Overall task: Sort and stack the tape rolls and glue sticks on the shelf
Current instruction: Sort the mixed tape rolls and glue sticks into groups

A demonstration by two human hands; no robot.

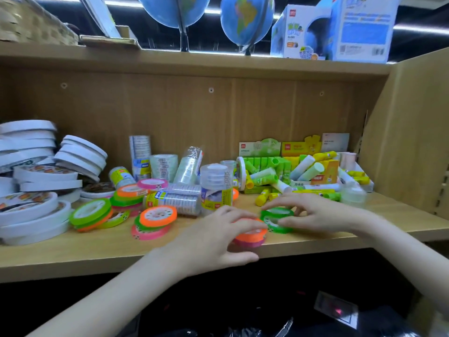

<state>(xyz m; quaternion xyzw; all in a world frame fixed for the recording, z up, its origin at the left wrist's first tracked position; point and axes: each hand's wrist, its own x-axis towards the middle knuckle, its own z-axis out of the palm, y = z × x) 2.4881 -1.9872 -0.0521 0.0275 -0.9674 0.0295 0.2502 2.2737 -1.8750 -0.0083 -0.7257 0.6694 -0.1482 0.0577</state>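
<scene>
My left hand [218, 237] grips an orange tape roll [250, 235] that lies on a pink roll near the front edge of the wooden shelf [97, 254]. Just to its right, my right hand [313, 215] pinches a green tape roll [277, 218], tilted against the orange one. More neon rolls [158, 216] lie in loose piles to the left. Clear tape packs [215, 188] stand and lie in the middle. Green and yellow glue sticks [264, 176] are heaped at the back right, in and around their boxes.
Large white tape rolls [36, 210] are stacked at the far left. A small clear roll [353, 195] sits at the right, near the shelf's side wall [413, 142]. Globes [245, 18] and boxes stand on the shelf above.
</scene>
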